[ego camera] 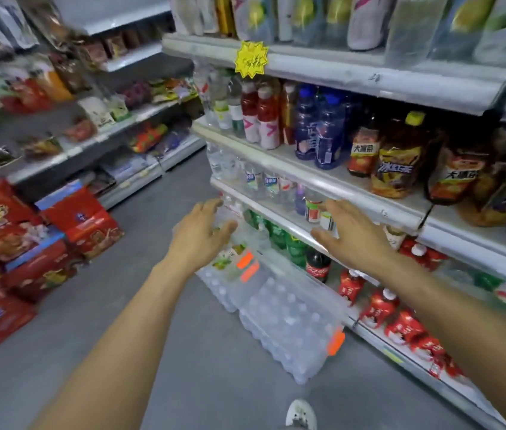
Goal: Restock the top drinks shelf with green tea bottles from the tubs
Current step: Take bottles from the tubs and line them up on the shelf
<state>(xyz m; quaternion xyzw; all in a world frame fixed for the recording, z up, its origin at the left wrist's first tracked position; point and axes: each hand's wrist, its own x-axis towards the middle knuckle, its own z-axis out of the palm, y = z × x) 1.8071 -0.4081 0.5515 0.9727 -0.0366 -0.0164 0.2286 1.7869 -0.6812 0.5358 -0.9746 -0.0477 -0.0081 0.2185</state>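
Two clear plastic tubs with orange latches stand on the floor against the drinks rack, on packs of water bottles. The far tub [230, 265] shows green-labelled bottles [222, 261] inside, blurred. Nothing shows inside the near tub [323, 285] except the water packs seen through its walls. My left hand [202, 232] hovers over the far tub with fingers spread, holding nothing. My right hand [349, 235] reaches out with straight fingers in front of a lower shelf edge, also holding nothing. The top drinks shelf [323, 65] carries bottles with yellow-green labels [304, 13].
Lower shelves hold red, blue and brown drink bottles [323, 135] and a cola bottle [318, 265]. A yellow price star [251, 58] hangs from the top shelf edge. Red cartons [21, 237] are stacked on the left. Grey aisle floor [167, 352] lies between. My shoe [301, 414] is below.
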